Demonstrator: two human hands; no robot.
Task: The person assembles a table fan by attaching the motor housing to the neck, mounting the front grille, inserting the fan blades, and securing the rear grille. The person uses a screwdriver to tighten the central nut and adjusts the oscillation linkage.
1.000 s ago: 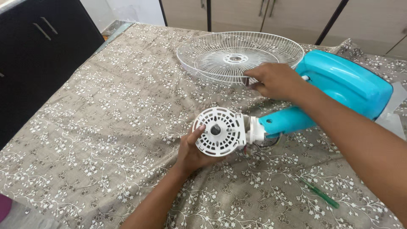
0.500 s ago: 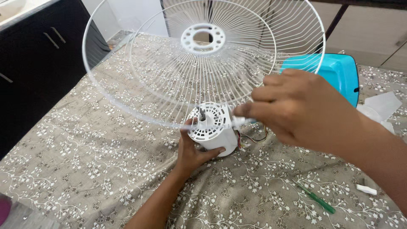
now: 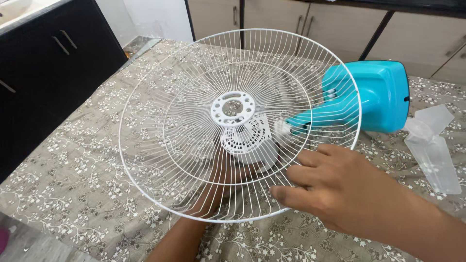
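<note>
Since half a second ago the white wire fan guard (image 3: 194,160) has come down from its raised, steeply tilted position and now sits low over the white motor housing (image 3: 252,143), its round centre hub (image 3: 233,108) almost lined up with the front of the motor.

From the head camera, the right hand (image 3: 335,187) reaches in from the lower right, palm down, with the forearm running off the bottom right corner. Its fingers are curled around the guard's wires and outer rim at the lower right edge, gripping it.

The left hand (image 3: 221,182) comes up from the bottom centre and shows only through the wires. It is wrapped around the underside of the motor housing, holding it up off the table.

Behind the guard, the turquoise fan stand (image 3: 374,94) lies on the patterned tablecloth (image 3: 82,155). A translucent fan blade (image 3: 434,145) rests just beside the stand, at the right edge.
</note>
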